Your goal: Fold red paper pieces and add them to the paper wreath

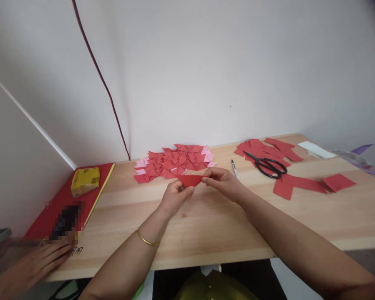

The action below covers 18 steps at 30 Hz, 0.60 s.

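Observation:
A red paper triangle (190, 180), folded with its long edge on top, is held up between my two hands above the wooden table. My left hand (175, 195) pinches its lower left part, thumb in front. At the right corner, the thumb and fingertips of my right hand (222, 181) close on the paper. Just behind lies a spread of folded red and pink paper pieces (171, 160), overlapping in rows. To the right of my right hand is a pen (234, 168).
Black-handled scissors (268, 166) lie on a heap of red paper pieces (252, 146), with more red paper (309, 184) nearer. A white strip (316, 149) lies far right. At left, a yellow packet (85, 181) sits on a red sheet (57, 196); another person's hand (46, 258) rests at the table edge.

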Each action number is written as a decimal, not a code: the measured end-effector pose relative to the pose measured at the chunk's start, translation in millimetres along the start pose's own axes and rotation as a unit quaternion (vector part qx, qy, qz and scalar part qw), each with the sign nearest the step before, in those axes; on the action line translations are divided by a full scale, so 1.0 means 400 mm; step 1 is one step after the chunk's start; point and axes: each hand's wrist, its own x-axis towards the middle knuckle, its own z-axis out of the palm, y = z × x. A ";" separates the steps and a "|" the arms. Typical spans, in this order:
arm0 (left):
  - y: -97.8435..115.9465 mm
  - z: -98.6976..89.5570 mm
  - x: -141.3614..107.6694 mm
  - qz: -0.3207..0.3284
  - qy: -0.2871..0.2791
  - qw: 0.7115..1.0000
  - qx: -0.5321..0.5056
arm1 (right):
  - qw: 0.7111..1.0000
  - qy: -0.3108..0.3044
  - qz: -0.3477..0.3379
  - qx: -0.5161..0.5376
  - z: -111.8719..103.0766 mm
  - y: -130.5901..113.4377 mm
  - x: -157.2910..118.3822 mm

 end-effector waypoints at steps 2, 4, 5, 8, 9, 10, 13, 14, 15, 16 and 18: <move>0.001 0.002 0.000 0.000 -0.007 1.000 -0.002 | 1.000 0.004 0.003 -0.002 -0.001 -0.002 0.000; 0.000 0.003 0.000 -0.002 -0.005 1.000 -0.007 | 1.000 0.001 0.007 0.007 0.000 -0.002 0.001; -0.001 0.003 0.001 -0.003 -0.002 1.000 -0.010 | 1.000 -0.006 0.009 0.016 0.002 -0.001 0.001; -0.005 0.003 0.003 0.001 0.004 1.000 -0.013 | 0.999 -0.034 0.008 0.041 0.012 0.005 0.001; -0.006 0.003 0.003 0.004 0.000 1.000 -0.013 | 0.998 -0.044 0.005 0.047 0.017 0.008 0.001; -0.008 0.003 0.004 0.006 -0.008 1.000 -0.014 | 0.997 -0.054 0.004 0.052 0.023 0.010 0.000; -0.012 0.001 0.003 0.011 -0.034 0.999 -0.009 | 0.995 -0.078 0.007 0.065 0.035 0.012 -0.002; -0.013 0.000 0.003 0.011 -0.038 0.999 -0.002 | 0.995 -0.081 0.008 0.061 0.035 0.012 -0.003; -0.014 -0.001 0.003 0.011 -0.038 0.999 0.005 | 0.996 -0.077 0.007 0.049 0.033 0.012 -0.003; -0.015 -0.003 0.003 0.009 -0.035 0.999 0.013 | 0.997 -0.065 0.002 0.035 0.030 0.011 -0.003; -0.014 -0.006 0.003 -0.001 -0.028 0.999 0.026 | 0.999 -0.029 -0.008 0.011 0.018 0.009 -0.003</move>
